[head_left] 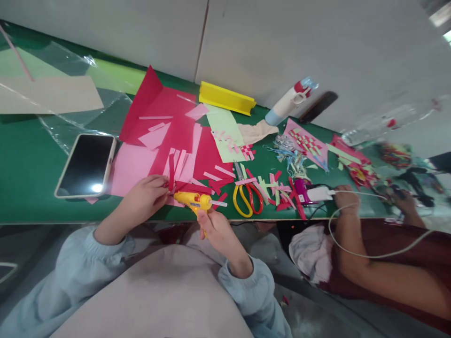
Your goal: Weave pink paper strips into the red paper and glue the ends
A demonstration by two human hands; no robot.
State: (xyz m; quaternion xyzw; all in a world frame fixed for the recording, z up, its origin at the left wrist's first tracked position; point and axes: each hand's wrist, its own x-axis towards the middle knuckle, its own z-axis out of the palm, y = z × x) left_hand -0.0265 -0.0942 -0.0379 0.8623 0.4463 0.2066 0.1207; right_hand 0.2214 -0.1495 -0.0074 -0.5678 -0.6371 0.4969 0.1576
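In my right hand (214,230) is a yellow hot glue gun (193,199), gripped by its handle, with a white glue stick (220,203) jutting from its back. The gun's nozzle points left, toward my left hand (151,192). That hand's fingers are pinched on a narrow red paper strip (171,171), which stands upright above pink and red paper. Just beyond lie several pink strips (181,162) and a large red sheet (169,108). Scissors (248,195) with yellow and red handles rest right of the glue gun.
A smartphone (86,164) lies at the left. Along the wall are a yellow plastic channel (227,98) and a white-and-blue bottle (289,103). Cut paper strips (278,190) are scattered right of the scissors. A co-worker's arm (352,244) and a white cable (331,230) occupy the right side.
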